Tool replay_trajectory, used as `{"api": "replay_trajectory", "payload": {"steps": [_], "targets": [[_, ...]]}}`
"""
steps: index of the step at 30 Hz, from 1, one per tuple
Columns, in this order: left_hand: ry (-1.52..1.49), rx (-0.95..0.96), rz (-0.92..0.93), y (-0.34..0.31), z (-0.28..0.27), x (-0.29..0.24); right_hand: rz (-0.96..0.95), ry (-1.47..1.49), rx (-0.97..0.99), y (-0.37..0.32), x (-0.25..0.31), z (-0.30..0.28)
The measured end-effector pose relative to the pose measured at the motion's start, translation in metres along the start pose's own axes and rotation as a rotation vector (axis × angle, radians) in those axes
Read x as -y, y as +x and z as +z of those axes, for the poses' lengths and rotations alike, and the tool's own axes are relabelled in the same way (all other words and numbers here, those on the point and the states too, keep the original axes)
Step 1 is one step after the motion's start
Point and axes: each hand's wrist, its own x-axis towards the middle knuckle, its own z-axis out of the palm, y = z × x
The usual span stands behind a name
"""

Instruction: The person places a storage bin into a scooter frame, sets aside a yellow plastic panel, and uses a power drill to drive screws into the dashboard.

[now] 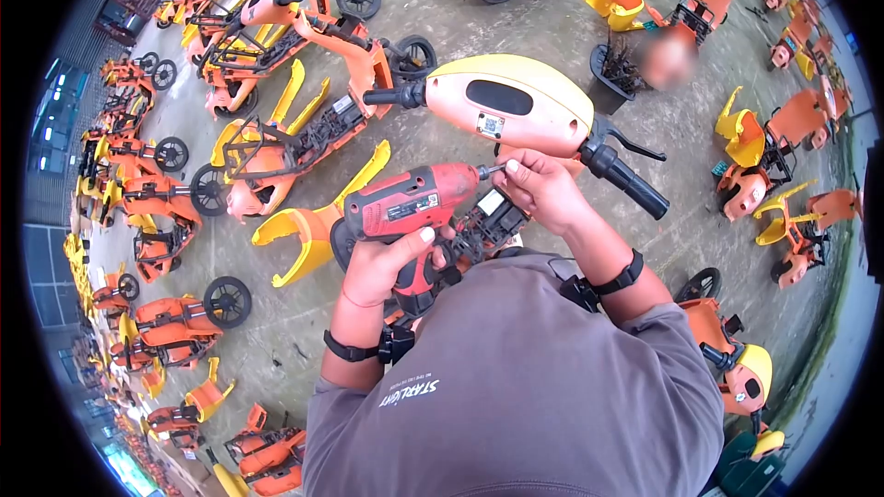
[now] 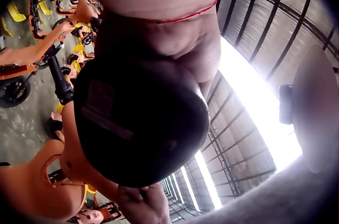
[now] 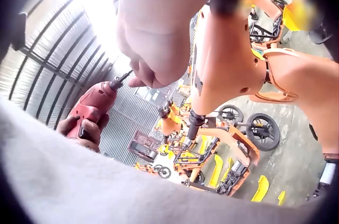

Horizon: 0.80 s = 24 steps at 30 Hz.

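Note:
My left hand (image 1: 379, 269) grips the handle of a red and black cordless drill driver (image 1: 410, 198), thumb across the grip. The fingers of my right hand (image 1: 548, 193) pinch the thin metal bit (image 1: 494, 168) at the tool's nose. In the right wrist view the bit (image 3: 126, 75) runs from the driver (image 3: 92, 102) to the right hand's fingertips. A dark rounded part of the driver (image 2: 140, 123) fills the middle of the left wrist view. Just beyond both hands stands an orange scooter's handlebar cover (image 1: 506, 97) with a yellow top.
A black rubber handlebar grip (image 1: 635, 186) and brake lever (image 1: 633, 142) jut out at right. Yellow body panels (image 1: 318, 230) lie on the concrete floor at left. Several partly stripped orange scooters (image 1: 313, 124) surround me. A black bin (image 1: 612, 78) stands beyond the handlebar.

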Motion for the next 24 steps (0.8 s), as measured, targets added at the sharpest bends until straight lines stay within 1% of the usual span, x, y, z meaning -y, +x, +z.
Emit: {"api": "replay_trajectory", "payload": {"steps": [2, 8, 11, 15, 17, 18, 20, 24], "targets": [[-0.006, -0.028, 0.018, -0.001, -0.001, 0.001, -0.013, 0.071, -0.076, 0.000, 0.001, 0.003], [-0.020, -0.030, -0.010, 0.001, -0.004, 0.008, -0.049, -0.027, -0.106, -0.001, 0.003, 0.008], [-0.016, -0.041, -0.029, 0.003, -0.001, 0.009, -0.082, -0.043, -0.121, 0.002, -0.006, 0.003], [0.024, -0.047, -0.047, 0.008, -0.001, 0.008, -0.071, -0.029, -0.148, 0.001, -0.001, 0.005], [0.128, -0.005, 0.016, 0.012, -0.005, 0.011, -0.003, -0.094, -0.156, 0.002, 0.002, 0.005], [0.130, -0.003, 0.014, 0.013, -0.006, 0.011, -0.004, -0.092, -0.158, 0.002, 0.003, 0.004], [0.185, 0.036, 0.024, 0.014, -0.008, 0.011, 0.050, -0.092, -0.102, 0.003, 0.004, 0.000], [0.203, 0.055, 0.044, 0.017, -0.007, 0.011, 0.107, -0.074, -0.086, 0.008, 0.002, -0.006]]}}
